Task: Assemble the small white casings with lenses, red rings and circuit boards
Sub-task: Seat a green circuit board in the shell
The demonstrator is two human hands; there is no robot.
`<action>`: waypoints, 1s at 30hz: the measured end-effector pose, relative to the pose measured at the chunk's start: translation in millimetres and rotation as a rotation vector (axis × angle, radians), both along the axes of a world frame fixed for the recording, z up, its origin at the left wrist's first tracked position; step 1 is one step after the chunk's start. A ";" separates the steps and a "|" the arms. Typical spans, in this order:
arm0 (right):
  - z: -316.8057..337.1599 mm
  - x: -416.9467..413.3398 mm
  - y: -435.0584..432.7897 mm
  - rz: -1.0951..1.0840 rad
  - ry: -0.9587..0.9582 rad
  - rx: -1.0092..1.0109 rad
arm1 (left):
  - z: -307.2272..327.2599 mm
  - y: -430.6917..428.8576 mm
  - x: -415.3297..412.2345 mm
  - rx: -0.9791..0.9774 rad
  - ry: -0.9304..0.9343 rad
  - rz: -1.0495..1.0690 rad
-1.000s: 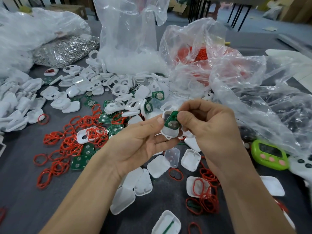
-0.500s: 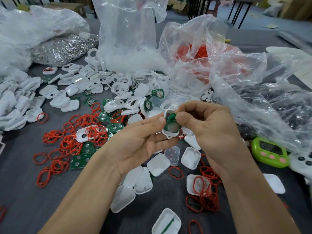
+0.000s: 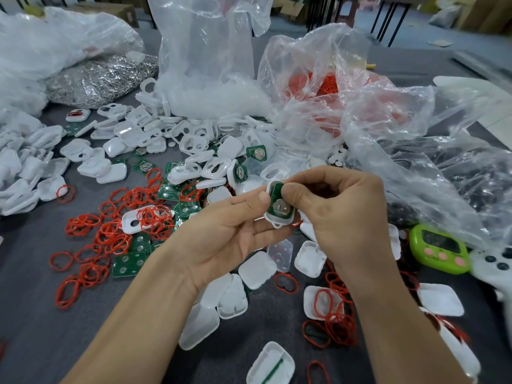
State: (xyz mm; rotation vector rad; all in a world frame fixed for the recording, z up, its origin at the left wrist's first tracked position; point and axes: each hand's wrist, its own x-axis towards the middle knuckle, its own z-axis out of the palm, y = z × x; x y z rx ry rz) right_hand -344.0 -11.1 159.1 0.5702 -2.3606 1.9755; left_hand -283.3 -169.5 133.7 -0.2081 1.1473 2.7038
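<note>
A small white casing (image 3: 282,221) is held up above the table, and a green circuit board (image 3: 279,206) lies inside it with its round metal contact facing me. My left hand (image 3: 230,234) grips the casing from the left, thumb on its edge. My right hand (image 3: 340,214) pinches the board's upper part with thumb and fingertips. Loose red rings (image 3: 110,231), green boards (image 3: 128,263) and white casing halves (image 3: 257,268) lie scattered on the grey table below.
Clear plastic bags (image 3: 210,65) of white parts and red rings (image 3: 327,84) stand at the back. A bag of silvery metal pieces (image 3: 99,79) lies at the back left. A green timer (image 3: 440,248) and a white controller (image 3: 496,264) sit at the right.
The green board has gone from tilted to lying flatter in the casing, its round contact now showing. Both hands stay close together on it.
</note>
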 end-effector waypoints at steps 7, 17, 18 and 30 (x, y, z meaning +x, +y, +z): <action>0.7 5.0 -2.3 -0.074 0.141 0.080 | 1.7 -1.3 1.4 -0.034 0.025 -0.011; -7.7 10.7 -7.7 -0.148 0.290 0.112 | 1.7 -3.2 1.6 -0.058 0.043 -0.013; -8.3 10.6 -7.5 -0.154 0.304 0.123 | 1.9 -3.4 1.9 -0.054 0.047 -0.019; -16.8 1.1 -6.7 -0.147 0.113 0.216 | -1.4 -0.1 0.2 -0.212 0.005 0.028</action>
